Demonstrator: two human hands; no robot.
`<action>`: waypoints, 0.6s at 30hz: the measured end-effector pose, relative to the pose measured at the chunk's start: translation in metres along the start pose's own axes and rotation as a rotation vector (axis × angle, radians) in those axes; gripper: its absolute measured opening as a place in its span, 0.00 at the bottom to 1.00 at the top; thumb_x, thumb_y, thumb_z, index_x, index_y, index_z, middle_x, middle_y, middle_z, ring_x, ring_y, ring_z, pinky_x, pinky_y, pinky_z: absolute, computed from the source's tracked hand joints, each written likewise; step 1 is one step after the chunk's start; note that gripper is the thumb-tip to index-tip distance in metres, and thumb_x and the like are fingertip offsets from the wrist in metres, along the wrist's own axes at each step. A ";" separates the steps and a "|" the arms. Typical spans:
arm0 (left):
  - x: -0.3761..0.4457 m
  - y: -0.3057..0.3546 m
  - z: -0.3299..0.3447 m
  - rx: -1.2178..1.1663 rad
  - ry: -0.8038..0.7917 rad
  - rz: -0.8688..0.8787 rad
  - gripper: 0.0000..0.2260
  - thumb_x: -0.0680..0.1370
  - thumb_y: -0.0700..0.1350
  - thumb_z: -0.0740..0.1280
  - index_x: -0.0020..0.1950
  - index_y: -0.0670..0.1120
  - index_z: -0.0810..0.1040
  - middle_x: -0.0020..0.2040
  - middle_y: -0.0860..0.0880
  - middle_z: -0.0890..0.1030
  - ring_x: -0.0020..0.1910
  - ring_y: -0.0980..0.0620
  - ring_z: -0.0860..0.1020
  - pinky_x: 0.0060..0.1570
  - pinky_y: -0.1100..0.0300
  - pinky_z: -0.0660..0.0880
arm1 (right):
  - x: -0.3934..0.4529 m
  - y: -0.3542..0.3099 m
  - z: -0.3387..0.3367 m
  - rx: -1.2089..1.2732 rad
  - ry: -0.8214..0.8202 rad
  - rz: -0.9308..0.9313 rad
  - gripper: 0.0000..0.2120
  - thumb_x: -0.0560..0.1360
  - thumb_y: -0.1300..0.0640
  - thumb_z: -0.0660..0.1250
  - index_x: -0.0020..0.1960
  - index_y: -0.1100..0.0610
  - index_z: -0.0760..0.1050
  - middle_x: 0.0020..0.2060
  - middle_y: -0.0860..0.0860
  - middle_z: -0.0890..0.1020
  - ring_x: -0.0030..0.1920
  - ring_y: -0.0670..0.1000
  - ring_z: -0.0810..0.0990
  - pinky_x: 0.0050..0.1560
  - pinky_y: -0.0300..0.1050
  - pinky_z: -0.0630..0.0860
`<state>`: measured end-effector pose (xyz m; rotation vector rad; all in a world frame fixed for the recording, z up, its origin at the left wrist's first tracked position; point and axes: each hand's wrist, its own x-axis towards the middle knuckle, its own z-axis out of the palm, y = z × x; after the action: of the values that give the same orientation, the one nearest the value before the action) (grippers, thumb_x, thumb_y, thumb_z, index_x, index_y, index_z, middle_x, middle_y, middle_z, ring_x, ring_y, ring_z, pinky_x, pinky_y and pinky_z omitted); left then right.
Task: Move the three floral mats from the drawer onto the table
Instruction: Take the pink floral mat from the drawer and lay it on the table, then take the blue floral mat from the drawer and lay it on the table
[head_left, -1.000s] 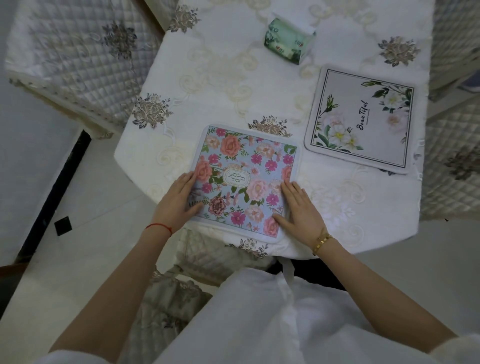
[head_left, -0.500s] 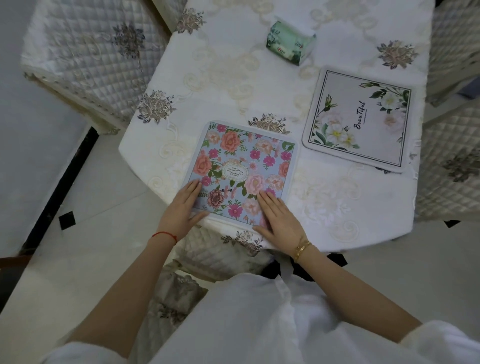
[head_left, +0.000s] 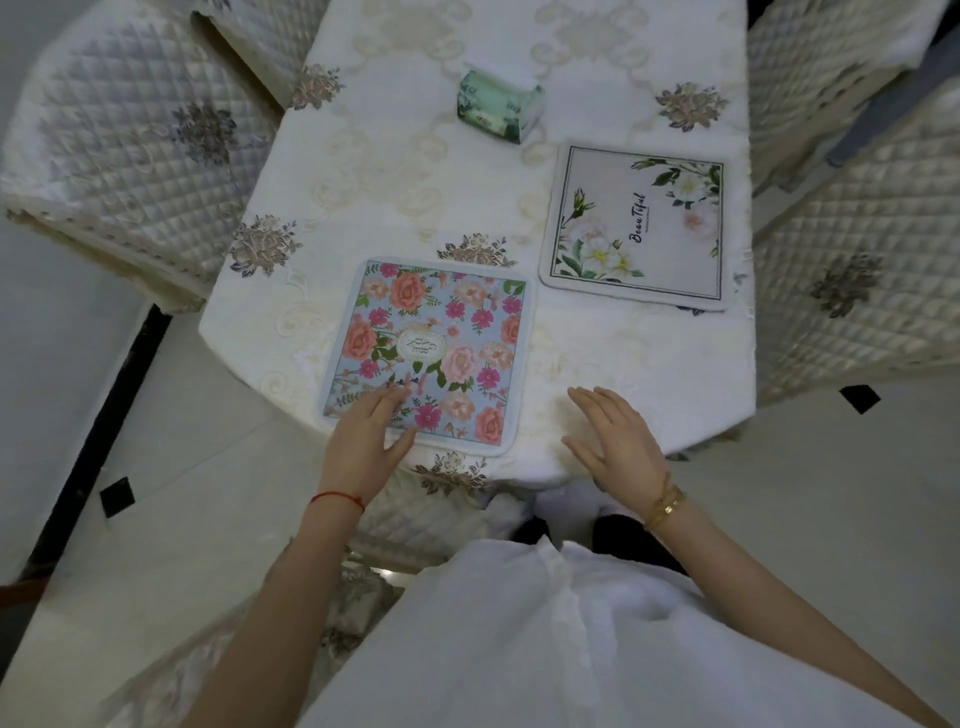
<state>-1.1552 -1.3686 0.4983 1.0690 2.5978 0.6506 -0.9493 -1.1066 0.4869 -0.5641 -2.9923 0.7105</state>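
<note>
A blue mat with pink and orange flowers (head_left: 436, 343) lies flat near the front edge of the table (head_left: 395, 171), which wears a white embroidered cloth. A second mat, white with green leaves and pale flowers (head_left: 636, 228), lies flat to its right, further back. My left hand (head_left: 366, 436) rests with straight fingers on the blue mat's near left corner. To the right of that mat, my right hand (head_left: 610, 441) is spread open over the bare cloth and holds nothing. No drawer or third mat is in view.
A green tissue pack (head_left: 498, 106) lies at the back of the table. Quilted chairs stand at the left (head_left: 130, 150), at the right (head_left: 857, 270), and tucked under the front edge (head_left: 431, 514). Pale floor tiles surround the table.
My right hand has come off the blue mat and moved right over the cloth. My left hand has slid along the mat's near edge. The mat lies flat and released.
</note>
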 end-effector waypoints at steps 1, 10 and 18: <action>0.000 0.013 0.002 -0.003 0.002 0.017 0.20 0.77 0.46 0.68 0.68 0.44 0.72 0.63 0.45 0.77 0.62 0.47 0.74 0.62 0.54 0.70 | -0.010 0.006 -0.005 0.004 0.036 0.025 0.26 0.75 0.52 0.69 0.69 0.62 0.70 0.66 0.57 0.75 0.68 0.60 0.71 0.70 0.56 0.67; -0.005 0.124 0.038 0.010 -0.024 0.164 0.16 0.78 0.46 0.67 0.65 0.44 0.75 0.59 0.45 0.80 0.58 0.46 0.77 0.59 0.53 0.73 | -0.122 0.070 -0.046 0.060 0.253 0.223 0.22 0.75 0.55 0.69 0.66 0.63 0.73 0.63 0.58 0.78 0.64 0.60 0.74 0.69 0.54 0.68; -0.037 0.260 0.107 -0.021 -0.071 0.375 0.15 0.78 0.45 0.67 0.64 0.47 0.76 0.59 0.47 0.80 0.58 0.46 0.77 0.59 0.53 0.72 | -0.278 0.136 -0.073 0.057 0.412 0.426 0.21 0.75 0.56 0.70 0.66 0.62 0.73 0.60 0.56 0.79 0.60 0.59 0.77 0.66 0.51 0.70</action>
<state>-0.9316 -1.1987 0.5363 1.5612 2.3428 0.7008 -0.6362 -1.0592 0.5118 -1.1984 -2.4854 0.5979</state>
